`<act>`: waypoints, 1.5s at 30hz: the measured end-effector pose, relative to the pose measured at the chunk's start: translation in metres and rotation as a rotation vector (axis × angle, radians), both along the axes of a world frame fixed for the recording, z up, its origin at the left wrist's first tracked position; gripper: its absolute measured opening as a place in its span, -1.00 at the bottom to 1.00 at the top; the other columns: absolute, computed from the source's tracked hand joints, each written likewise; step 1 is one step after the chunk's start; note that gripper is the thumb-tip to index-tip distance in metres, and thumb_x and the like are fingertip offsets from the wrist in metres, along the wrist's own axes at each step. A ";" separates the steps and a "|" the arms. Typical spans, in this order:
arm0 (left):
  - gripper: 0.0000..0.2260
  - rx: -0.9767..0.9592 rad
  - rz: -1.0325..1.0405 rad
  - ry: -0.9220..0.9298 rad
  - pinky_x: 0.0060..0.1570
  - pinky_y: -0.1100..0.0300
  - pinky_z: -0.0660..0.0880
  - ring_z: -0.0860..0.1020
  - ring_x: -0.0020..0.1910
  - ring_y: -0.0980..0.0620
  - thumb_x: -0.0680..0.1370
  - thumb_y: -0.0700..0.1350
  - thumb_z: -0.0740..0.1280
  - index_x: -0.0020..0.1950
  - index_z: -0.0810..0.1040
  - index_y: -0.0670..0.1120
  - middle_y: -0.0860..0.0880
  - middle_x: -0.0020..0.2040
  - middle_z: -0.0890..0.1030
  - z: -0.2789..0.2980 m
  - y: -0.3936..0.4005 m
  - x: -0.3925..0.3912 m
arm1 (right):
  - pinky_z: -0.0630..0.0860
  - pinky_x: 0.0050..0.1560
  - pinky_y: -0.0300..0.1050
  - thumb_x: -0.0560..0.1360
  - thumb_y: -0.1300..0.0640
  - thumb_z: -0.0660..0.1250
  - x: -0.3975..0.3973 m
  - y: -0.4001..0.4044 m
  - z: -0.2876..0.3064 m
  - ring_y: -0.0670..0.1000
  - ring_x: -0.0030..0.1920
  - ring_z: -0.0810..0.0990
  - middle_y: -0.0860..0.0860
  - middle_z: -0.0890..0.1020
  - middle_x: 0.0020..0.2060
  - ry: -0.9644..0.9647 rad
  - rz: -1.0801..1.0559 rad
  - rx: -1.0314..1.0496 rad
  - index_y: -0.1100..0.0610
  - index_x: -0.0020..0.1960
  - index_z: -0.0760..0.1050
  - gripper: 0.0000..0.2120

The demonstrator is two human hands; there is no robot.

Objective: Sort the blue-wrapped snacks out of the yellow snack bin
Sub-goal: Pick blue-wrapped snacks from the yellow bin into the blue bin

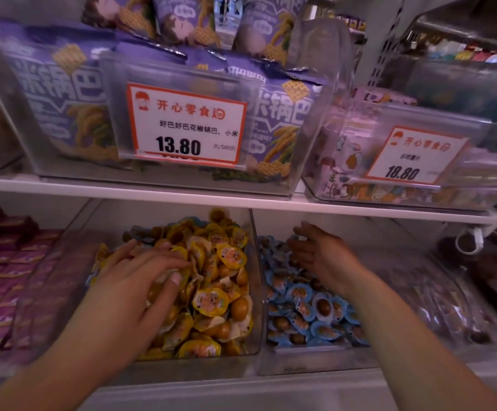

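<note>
The left hand [149,271] lies palm down on the heap of yellow-wrapped snacks [211,280], fingers spread and flat, not closed on any piece. The right hand [321,256] is over the far part of the blue-wrapped snacks [306,310], palm turned to the left, fingers loosely open; whether it holds something I cannot tell. The yellow snack bin [254,292] is a clear box on the lower shelf, and the clear bin [309,360] of blue pieces stands just right of it, touching. Each snack is a small round pack with a cartoon face, some showing a brown egg-like ball. A few blue edges show at the left and far side of the yellow heap. On the upper shelf [122,191], a price label [185,126] reads 13.80 before purple bags [63,93]; the right label [413,155] reads 18.80
</note>
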State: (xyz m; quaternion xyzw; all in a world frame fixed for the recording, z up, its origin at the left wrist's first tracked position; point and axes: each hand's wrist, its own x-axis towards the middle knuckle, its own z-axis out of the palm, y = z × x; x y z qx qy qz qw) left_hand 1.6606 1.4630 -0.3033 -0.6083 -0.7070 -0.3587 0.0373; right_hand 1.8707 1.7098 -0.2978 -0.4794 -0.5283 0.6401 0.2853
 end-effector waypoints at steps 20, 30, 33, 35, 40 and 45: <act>-0.61 -0.054 0.294 -0.113 0.07 0.16 0.49 0.54 0.16 0.09 0.56 0.14 0.19 0.38 0.40 0.14 0.11 0.24 0.55 0.003 -0.085 -0.085 | 0.49 0.19 -0.02 0.52 -0.21 0.28 -0.217 -0.145 0.000 0.10 0.19 0.54 0.07 0.57 0.18 -0.730 0.943 1.191 0.01 0.27 0.49 -0.58; -0.66 -0.037 0.271 -0.110 0.05 0.21 0.44 0.56 0.14 0.04 0.57 0.07 0.26 0.35 0.43 0.12 0.08 0.24 0.54 0.005 -0.085 -0.091 | 0.45 0.17 -0.08 0.46 -0.04 0.26 -0.170 -0.129 0.008 -0.07 0.19 0.49 -0.14 0.57 0.14 -0.786 1.061 1.357 -0.10 0.15 0.56 -0.71; -0.66 -0.031 0.262 -0.105 0.05 0.19 0.47 0.56 0.12 0.05 0.55 0.09 0.23 0.32 0.45 0.12 0.09 0.22 0.53 0.005 -0.085 -0.089 | 0.37 0.32 -0.11 0.48 0.01 0.31 -0.151 -0.129 0.016 -0.11 0.33 0.41 -0.18 0.52 0.26 -0.737 1.071 1.314 -0.13 0.20 0.58 -0.70; -0.64 -0.032 0.264 -0.095 0.05 0.17 0.48 0.56 0.11 0.04 0.53 0.10 0.20 0.32 0.46 0.11 0.09 0.22 0.53 0.004 -0.085 -0.089 | 0.21 0.46 -0.17 0.48 0.01 0.32 -0.140 -0.130 0.021 -0.22 0.44 0.25 -0.30 0.40 0.37 -0.725 1.086 1.278 -0.20 0.28 0.53 -0.63; -0.66 -0.034 0.265 -0.089 0.01 0.19 0.46 0.57 0.09 0.05 0.53 0.10 0.21 0.30 0.47 0.11 0.11 0.21 0.52 0.002 -0.084 -0.089 | 0.05 0.49 -0.22 0.39 -0.22 0.20 -0.125 -0.139 0.032 -0.32 0.42 0.21 -0.36 0.37 0.38 -0.779 1.167 1.220 -0.29 0.26 0.52 -0.55; -0.70 -0.034 0.269 -0.091 -0.06 0.27 0.38 0.55 0.05 0.08 0.55 0.08 0.23 0.28 0.46 0.13 0.14 0.18 0.48 0.000 -0.079 -0.088 | 0.52 0.08 -0.16 0.50 -0.20 0.29 -0.160 -0.142 0.034 -0.17 0.05 0.56 -0.17 0.62 0.07 -0.639 0.924 1.197 -0.14 0.24 0.55 -0.66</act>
